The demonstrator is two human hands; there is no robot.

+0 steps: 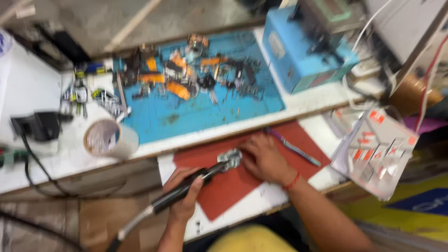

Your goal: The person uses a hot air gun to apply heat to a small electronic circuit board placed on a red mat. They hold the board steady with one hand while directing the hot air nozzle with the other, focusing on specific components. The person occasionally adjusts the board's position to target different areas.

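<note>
roll of tape (110, 138) sitting far left on the bench, left hand (183, 196) wrapped tight round a black rotary handpiece (186, 186), tip on a small silvery metal part (230, 158) on the red mat (224, 186), right hand (263, 158) loosely curled, fingers pinning that part, purple tool (293, 147) just right

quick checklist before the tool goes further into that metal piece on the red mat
1. Tool grip: left hand wraps the black handpiece - ok.
2. Piece held: right hand rests at the small metal piece on the red mat - ok.
3. Fingers away from the tip: picture blurred - cannot tell.
4. Hose free: hangs off the bench edge, no snag seen - ok.
5. Mat free of strays: a pen-like tool lies across its far corner - not ok.
6. Tip on the piece: seems to meet it, blurred - cannot tell.
</note>
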